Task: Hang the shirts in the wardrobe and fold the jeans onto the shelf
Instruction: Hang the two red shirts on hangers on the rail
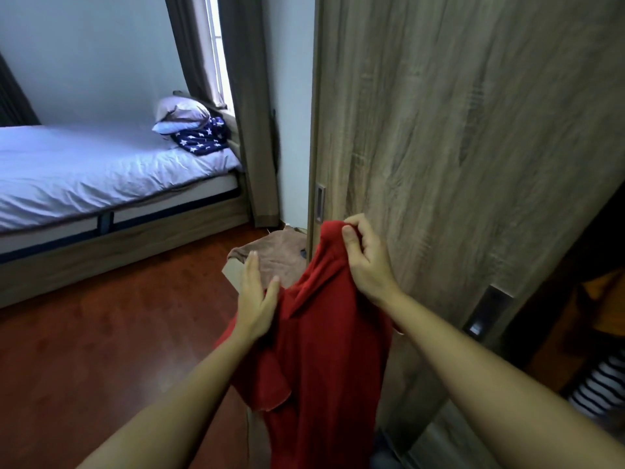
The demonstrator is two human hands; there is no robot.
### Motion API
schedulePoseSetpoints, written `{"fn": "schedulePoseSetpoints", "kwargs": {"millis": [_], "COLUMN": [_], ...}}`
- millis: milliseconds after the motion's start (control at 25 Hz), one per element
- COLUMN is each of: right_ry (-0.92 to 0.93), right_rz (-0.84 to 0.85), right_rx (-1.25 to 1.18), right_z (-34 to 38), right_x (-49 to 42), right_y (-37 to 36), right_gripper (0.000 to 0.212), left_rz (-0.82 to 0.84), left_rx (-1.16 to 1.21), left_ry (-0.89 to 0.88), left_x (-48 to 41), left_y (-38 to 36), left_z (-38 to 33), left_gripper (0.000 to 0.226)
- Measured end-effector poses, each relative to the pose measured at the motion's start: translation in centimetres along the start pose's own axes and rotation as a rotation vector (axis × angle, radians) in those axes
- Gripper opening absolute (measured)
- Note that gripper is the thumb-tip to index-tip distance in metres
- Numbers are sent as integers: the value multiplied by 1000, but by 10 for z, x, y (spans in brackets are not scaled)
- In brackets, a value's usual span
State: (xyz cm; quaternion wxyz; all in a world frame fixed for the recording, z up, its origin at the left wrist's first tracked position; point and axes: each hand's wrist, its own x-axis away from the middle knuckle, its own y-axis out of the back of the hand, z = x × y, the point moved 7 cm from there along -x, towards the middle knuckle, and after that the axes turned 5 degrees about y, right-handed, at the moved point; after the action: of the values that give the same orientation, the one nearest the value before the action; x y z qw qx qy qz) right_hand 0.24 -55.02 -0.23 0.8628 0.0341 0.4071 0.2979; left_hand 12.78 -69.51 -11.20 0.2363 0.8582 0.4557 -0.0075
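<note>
A red shirt (318, 333) is held up in the air in front of the wardrobe door (456, 130), above the floor (84, 350); its top edge is pinched in the grip of the right hand (367, 262), whose fingers are curled round a fold of cloth, while the left hand (255, 299) is laid against the shirt's left side with its grip spread and the fingers straight. The wood-grain sliding door is drawn across most of the wardrobe front and stands directly behind the shirt; a recessed handle (319, 203) is seen just above the right hand, and a second dark handle (487, 309) lower to the right. Past that door's edge, at the far right, the wardrobe opening is seen, where an orange garment (595, 306) and a striped garment (598, 384) can be made out in shadow; whether they are hung or laid cannot be told. Behind the left hand a brown garment (274, 258) is draped over a cardboard box (233, 270) on the floor, most of the box being hidden by that cloth and the shirt. A bed (101, 170) with a pale sheet is set to the left, with a pillow (179, 111) and a star-patterned cloth (199, 137) at its far end beside a grey curtain (250, 96). The shirt's lower part is cut off by the bottom edge of the view
</note>
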Motion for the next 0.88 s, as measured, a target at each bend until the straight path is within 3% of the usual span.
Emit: {"fn": "schedulePoseSetpoints", "kwargs": {"millis": [80,160,240,320,400,520,680,880], "right_ry": [52,107,160,209,237,223,171,51], "right_rz": [20,8,-7,-11,-36,-150,-268,-141], "right_rx": [-69,-105,-122,-123,-119,-138,-102,342], "right_z": [34,70,103,128,143,148,143,137], "right_x": [-12,-26,-39,-48,-53,-55,-41,3], "right_y": [5,12,21,35,58,103,169,235], "right_gripper": [14,17,19,20,21,22,21,32], "left_rz": [107,363,612,730,707,605,592,577], "left_rx": [90,157,203,245,279,136,-73,-226], "left_ry": [-51,-164,-220,-209,-233,-308,-349,-490], "left_x": [-18,-25,-19,-9,-3,2,14,10], "left_y": [13,18,14,11,13,17,14,19], "left_z": [-31,-72,-113,-147,-160,-152,-154,-228], "left_gripper": [79,84,69,45,30,45,50,71]}}
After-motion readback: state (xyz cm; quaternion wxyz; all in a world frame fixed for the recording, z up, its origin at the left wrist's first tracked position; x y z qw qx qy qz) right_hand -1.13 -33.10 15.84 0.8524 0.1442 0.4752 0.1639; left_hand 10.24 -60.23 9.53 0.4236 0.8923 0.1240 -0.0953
